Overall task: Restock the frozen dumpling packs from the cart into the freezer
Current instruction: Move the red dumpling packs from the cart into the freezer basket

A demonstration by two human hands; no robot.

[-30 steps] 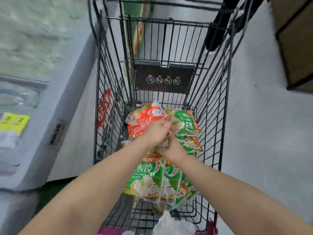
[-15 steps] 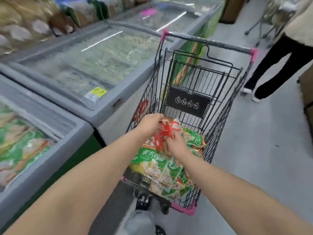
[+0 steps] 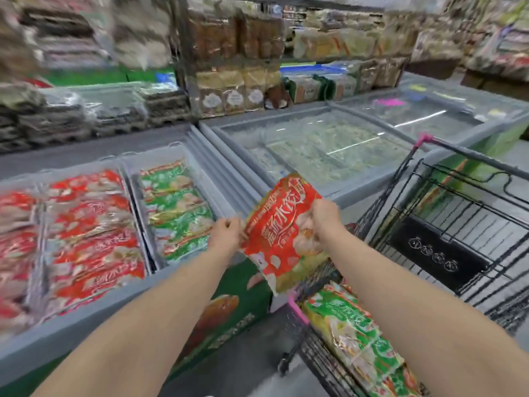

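A red dumpling pack [image 3: 282, 233] hangs in the air between the cart and the open freezer. My left hand [image 3: 226, 234] pinches its left edge and my right hand [image 3: 322, 217] grips its upper right side. The black wire cart [image 3: 446, 224] stands at the right, with green dumpling packs [image 3: 357, 336] lying in its near end. The open chest freezer [image 3: 183, 279] at the left holds rows of red packs [image 3: 91, 233] and a column of green packs [image 3: 177, 210] in wire baskets.
A second chest freezer [image 3: 323, 150] with closed glass lids stands behind the cart, and another one [image 3: 435, 110] lies farther right. Shelves of packaged goods [image 3: 234, 67] rise behind the freezers. Grey floor [image 3: 257, 368] shows between freezer and cart.
Both hands lifted the red pack out of the cart and carried it left toward the open freezer. The view swung left and up from the cart to the freezers.
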